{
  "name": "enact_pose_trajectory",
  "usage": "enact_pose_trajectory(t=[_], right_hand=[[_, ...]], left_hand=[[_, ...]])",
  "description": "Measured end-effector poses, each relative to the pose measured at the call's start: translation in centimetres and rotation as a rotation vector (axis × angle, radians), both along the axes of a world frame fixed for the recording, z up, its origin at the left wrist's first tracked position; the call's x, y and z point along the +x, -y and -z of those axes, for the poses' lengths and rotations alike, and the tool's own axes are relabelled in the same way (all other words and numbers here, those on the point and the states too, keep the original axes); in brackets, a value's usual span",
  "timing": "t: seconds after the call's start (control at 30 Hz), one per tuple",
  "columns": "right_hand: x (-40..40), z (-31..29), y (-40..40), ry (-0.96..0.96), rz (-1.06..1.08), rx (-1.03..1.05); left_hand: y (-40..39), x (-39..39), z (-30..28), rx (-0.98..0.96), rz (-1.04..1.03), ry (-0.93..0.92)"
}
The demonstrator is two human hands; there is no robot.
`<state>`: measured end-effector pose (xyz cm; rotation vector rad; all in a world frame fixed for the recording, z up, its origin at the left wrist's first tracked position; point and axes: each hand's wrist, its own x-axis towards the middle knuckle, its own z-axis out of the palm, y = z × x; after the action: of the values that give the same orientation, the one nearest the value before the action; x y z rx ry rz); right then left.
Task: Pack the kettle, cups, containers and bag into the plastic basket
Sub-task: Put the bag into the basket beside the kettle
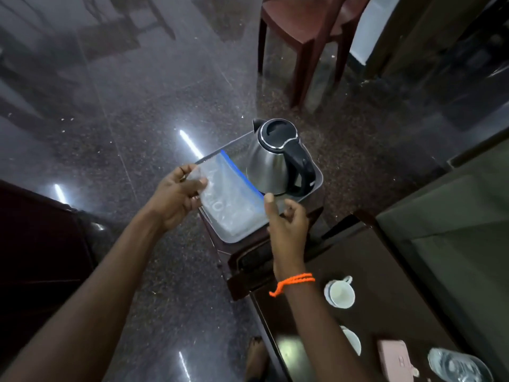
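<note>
A steel kettle [275,161] with a black lid and handle stands upright in the far end of the grey plastic basket [316,186]. The basket rests on a dark stool. My left hand [176,194] pinches the near-left corner of a clear zip bag [228,199] with a blue seal strip, which hangs over the basket's near half. My right hand [286,219] pinches the bag's blue-edged right corner. Two white cups [340,293], stacked, stand on the dark table at the lower right. Another white cup [354,340] sits closer to me.
A pink flat case [394,359] and a clear glass dish [457,365] lie on the table's near right. A red-brown plastic chair [308,37] stands beyond the basket. Polished dark stone floor spreads to the left. A dark seat edge [35,244] is at my left.
</note>
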<state>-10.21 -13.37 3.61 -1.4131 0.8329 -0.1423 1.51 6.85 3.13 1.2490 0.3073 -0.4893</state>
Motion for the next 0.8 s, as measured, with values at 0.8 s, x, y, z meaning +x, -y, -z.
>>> enact_pose_trajectory(t=[0.8], right_hand=[[8.4,8.8,-2.1,-0.161,-0.792,-0.886]], left_hand=[[3.8,4.0,6.5,1.513,0.650,0.602]])
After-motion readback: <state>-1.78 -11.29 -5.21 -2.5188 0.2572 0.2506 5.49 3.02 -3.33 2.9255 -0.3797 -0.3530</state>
